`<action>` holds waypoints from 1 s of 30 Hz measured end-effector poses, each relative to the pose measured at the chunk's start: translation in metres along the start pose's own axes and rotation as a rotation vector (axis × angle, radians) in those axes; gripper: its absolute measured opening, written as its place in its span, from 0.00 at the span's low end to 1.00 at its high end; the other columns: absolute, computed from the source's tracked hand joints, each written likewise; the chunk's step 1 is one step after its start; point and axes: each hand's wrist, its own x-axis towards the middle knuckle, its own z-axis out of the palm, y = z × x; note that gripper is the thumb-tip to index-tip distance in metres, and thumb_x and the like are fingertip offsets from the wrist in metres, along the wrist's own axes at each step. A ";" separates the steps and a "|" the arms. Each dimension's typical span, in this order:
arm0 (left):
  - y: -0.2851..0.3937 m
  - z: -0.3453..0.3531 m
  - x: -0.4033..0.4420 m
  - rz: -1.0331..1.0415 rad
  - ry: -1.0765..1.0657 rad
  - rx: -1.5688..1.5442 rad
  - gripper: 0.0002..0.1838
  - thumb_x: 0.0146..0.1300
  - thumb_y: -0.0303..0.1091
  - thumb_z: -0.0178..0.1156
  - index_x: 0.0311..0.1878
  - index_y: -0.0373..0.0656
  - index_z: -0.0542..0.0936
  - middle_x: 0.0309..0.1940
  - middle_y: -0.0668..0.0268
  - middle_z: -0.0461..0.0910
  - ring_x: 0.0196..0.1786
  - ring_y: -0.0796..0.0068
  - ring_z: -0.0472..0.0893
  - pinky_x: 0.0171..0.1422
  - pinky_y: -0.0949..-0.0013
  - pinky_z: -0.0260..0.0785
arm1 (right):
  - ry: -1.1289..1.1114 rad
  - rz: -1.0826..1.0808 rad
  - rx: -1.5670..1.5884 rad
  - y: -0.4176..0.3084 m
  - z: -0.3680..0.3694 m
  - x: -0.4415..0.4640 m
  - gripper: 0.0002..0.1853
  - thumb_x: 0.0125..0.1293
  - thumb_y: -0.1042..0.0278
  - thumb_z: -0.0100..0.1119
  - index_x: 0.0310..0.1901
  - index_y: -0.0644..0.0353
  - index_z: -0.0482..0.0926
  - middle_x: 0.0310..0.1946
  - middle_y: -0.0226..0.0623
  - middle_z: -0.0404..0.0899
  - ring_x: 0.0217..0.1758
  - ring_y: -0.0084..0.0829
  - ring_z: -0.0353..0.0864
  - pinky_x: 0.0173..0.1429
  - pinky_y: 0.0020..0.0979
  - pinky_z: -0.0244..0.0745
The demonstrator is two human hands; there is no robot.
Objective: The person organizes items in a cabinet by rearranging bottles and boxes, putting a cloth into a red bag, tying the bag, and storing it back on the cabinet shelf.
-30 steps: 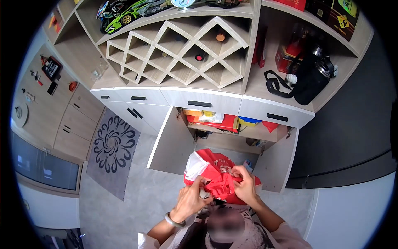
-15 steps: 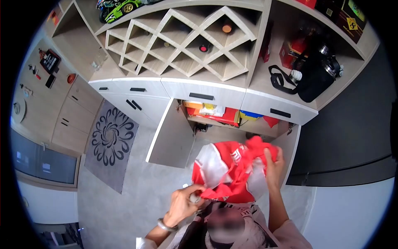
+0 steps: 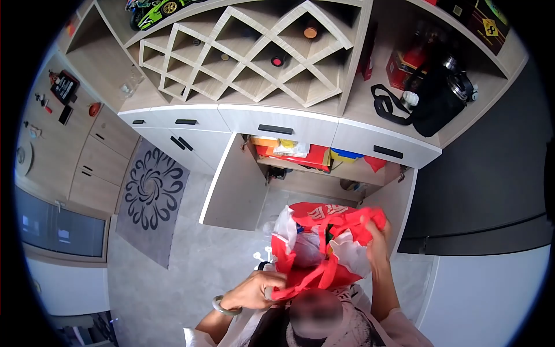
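Note:
A red cloth bag (image 3: 303, 276) with a white lining hangs between my hands, its mouth spread apart. Inside it, whitish plastic and small blue and green items show. My left hand (image 3: 252, 291), with a bangle on the wrist, is closed on the bag's near left edge. My right hand (image 3: 377, 238) grips the red strap and rim at the bag's right side. Just above my left hand is a small white object (image 3: 263, 253) with knobbed ends, partly hidden. Beyond the bag stands the open lower cabinet (image 3: 300, 186).
Open cabinet doors (image 3: 228, 188) stand left and right of the bag. Red packages (image 3: 315, 156) lie on the inner shelf. Above are drawers (image 3: 275, 120), a lattice rack (image 3: 248, 55) and a black bag (image 3: 436, 107). A patterned mat (image 3: 151, 191) lies on the floor at left.
The bunched red bag has been pulled apart and its inside now shows. My right hand moved right and up, then slightly down; my left hand has shifted a little lower.

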 end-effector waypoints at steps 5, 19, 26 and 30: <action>0.002 0.001 -0.008 0.129 -0.028 -0.368 0.17 0.46 0.13 0.62 0.20 0.41 0.63 0.23 0.67 0.70 0.25 0.69 0.68 0.31 0.69 0.60 | -0.096 -0.112 -0.228 0.011 -0.011 -0.001 0.18 0.56 0.75 0.69 0.27 0.54 0.64 0.29 0.22 0.61 0.34 0.15 0.58 0.41 0.18 0.59; 0.073 -0.060 0.012 0.418 0.446 0.954 0.09 0.35 0.33 0.65 0.16 0.52 0.73 0.18 0.76 0.69 0.20 0.75 0.68 0.21 0.71 0.59 | 0.467 -0.238 -0.614 0.013 -0.059 0.036 0.28 0.76 0.49 0.48 0.24 0.66 0.71 0.21 0.33 0.69 0.30 0.23 0.65 0.38 0.27 0.63; 0.057 -0.069 0.066 0.477 0.531 0.930 0.11 0.36 0.26 0.65 0.15 0.49 0.70 0.18 0.74 0.71 0.19 0.73 0.68 0.20 0.71 0.57 | -0.063 0.046 -0.693 -0.055 -0.094 0.041 0.15 0.69 0.70 0.46 0.25 0.65 0.74 0.22 0.30 0.73 0.29 0.21 0.70 0.38 0.26 0.66; 0.051 -0.082 0.063 0.407 0.644 0.996 0.13 0.35 0.22 0.66 0.15 0.48 0.70 0.18 0.73 0.72 0.19 0.73 0.68 0.20 0.70 0.57 | -0.317 0.048 -0.591 -0.081 -0.063 0.037 0.11 0.68 0.71 0.46 0.33 0.66 0.78 0.23 0.27 0.72 0.31 0.20 0.70 0.39 0.24 0.67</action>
